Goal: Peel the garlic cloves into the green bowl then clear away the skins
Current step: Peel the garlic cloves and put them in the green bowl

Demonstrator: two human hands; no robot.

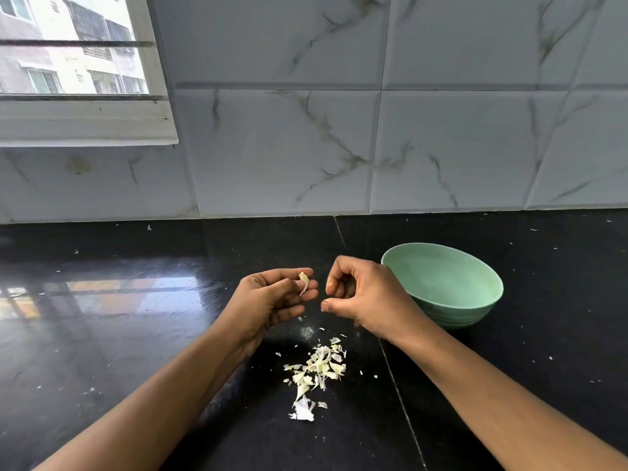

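My left hand (272, 300) is held palm up over the black counter and pinches a small pale garlic piece (303, 282) between thumb and fingertips. My right hand (360, 297) hovers just to its right with fingers curled, thumb and forefinger a little apart, and nothing visible between them. The green bowl (475, 266) stands on the counter right behind my right hand; the part of its inside that shows holds nothing. A heap of garlic skins (317, 368) lies on the counter below and between my hands.
The black stone counter (136, 334) carries small skin flecks scattered around. A marble-tiled wall (373, 147) rises at the back edge, with a window (74, 62) at the upper left.
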